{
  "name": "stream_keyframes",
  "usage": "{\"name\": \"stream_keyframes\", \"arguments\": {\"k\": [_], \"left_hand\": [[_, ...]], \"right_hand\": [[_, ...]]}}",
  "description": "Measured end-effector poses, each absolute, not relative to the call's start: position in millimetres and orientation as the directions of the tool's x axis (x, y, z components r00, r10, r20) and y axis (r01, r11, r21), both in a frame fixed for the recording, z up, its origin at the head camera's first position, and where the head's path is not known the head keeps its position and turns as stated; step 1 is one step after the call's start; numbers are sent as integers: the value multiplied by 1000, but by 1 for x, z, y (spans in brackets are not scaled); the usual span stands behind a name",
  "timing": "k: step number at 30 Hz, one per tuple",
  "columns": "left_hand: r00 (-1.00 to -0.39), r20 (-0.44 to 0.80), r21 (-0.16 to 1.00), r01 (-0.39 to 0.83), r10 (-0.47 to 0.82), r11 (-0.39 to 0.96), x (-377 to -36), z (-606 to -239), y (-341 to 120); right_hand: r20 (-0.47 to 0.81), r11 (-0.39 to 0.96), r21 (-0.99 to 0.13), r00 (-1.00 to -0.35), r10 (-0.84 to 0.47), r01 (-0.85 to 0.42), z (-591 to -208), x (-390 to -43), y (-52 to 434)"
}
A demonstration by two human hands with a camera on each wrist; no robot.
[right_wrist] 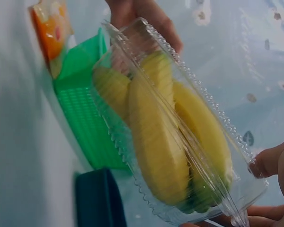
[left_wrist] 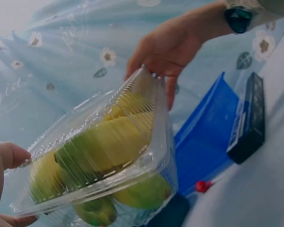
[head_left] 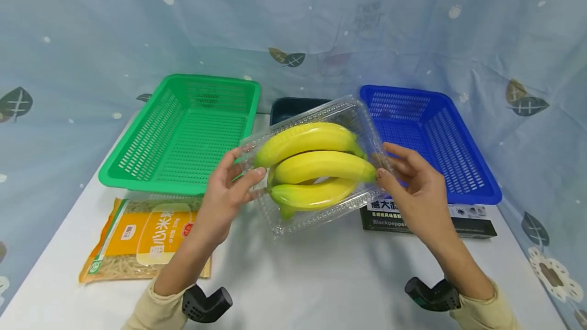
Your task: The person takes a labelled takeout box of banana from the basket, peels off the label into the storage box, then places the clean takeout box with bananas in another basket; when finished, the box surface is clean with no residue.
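Left hand [head_left: 223,193]: fingers and thumb curled round the left end of a clear clamshell box [head_left: 316,164], thumb laid on the lid, fingers beneath; right hand [head_left: 415,187]: thumb and fingers pinching the right end of the same box, fingers spread along its side; both grips sit at the thin ribbed rim rather than under the base. The box is lifted off the white table [head_left: 321,274], tilted with its lid towards the head camera, held above the gap between the green basket [head_left: 183,131] on the left and the blue basket [head_left: 431,136] on the right; inside lie bananas [head_left: 316,164], yellow with green tips, three plainly seen from the head view and possibly a fourth beneath, which the ribbed plastic blurs. Behind the box stands a dark tray [head_left: 289,108]; near the left forearm lies an orange noodle packet [head_left: 137,238]; under the right hand, just in front of the blue basket, lies a black carton [head_left: 431,220].

Risks, as judged from this pose: the flexible shell may buckle under an end-to-end squeeze, so the lid could spring open and the fruit slide out along the tilt; smooth plastic held only at the rim may slip if either hand relaxes; a drop would land on the carton or the basket edge.
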State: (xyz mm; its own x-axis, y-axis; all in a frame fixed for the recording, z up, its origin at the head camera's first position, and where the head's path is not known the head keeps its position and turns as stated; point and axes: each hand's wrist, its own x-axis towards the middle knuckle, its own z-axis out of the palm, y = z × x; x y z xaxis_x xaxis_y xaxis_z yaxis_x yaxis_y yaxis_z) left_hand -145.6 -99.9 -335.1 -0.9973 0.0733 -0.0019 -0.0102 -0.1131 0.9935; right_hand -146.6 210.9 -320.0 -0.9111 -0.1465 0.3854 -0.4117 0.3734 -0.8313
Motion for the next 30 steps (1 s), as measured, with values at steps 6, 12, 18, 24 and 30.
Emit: {"name": "stream_keyframes", "arguments": {"k": [6,12,18,24,30], "left_hand": [[-998,19,988,8,68,-155,-152,-327,-108],[-999,26,984,18,42,-178,-158,-319,-121],[-999,10,985,3,34,-172,-162,-311,-136],[-998,61,977,62,-14,-205,-164,-308,-146],[-992,99,957,118,-83,-266,-165,-306,-152]], "right_hand": [[399,353,-826,-898,-187,-440,-304,-165,206],[404,295,-838,-886,-229,-459,-292,-187,192],[389,293,-841,-884,-260,-456,-282,-209,176],[361,342,-828,-889,-281,-444,-272,-226,162],[343,402,-804,-894,-289,-439,-265,-243,151]]}}
